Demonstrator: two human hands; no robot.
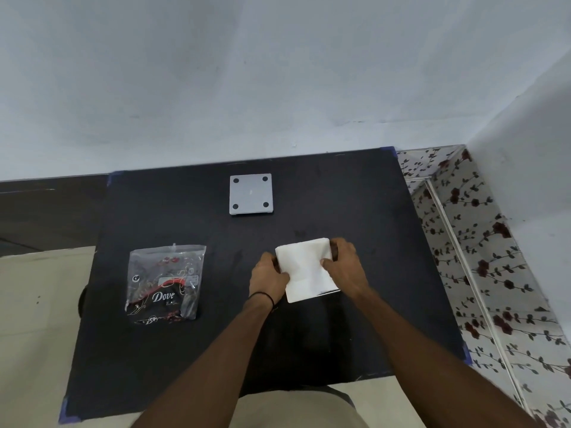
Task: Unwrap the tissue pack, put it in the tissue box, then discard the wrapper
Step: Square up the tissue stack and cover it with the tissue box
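Note:
A white stack of tissues (pixel 304 267) sits at the middle of the black table (pixel 355 211), with a thin pale edge of something showing under its lower right corner. My left hand (pixel 268 279) grips the stack's left side. My right hand (pixel 344 264) holds its right side, thumb on top. An empty clear plastic wrapper (pixel 165 282) printed with "Dove" lies flat on the table to the left, apart from both hands. A grey square panel (pixel 251 194) with a black dot at each corner lies flat at the far middle of the table.
The table stands against a pale blue wall (pixel 247 72). A floral-patterned surface (pixel 482 257) runs along the table's right side. Pale floor (pixel 31 304) shows to the left and a dark band (pixel 46 205) lies at far left.

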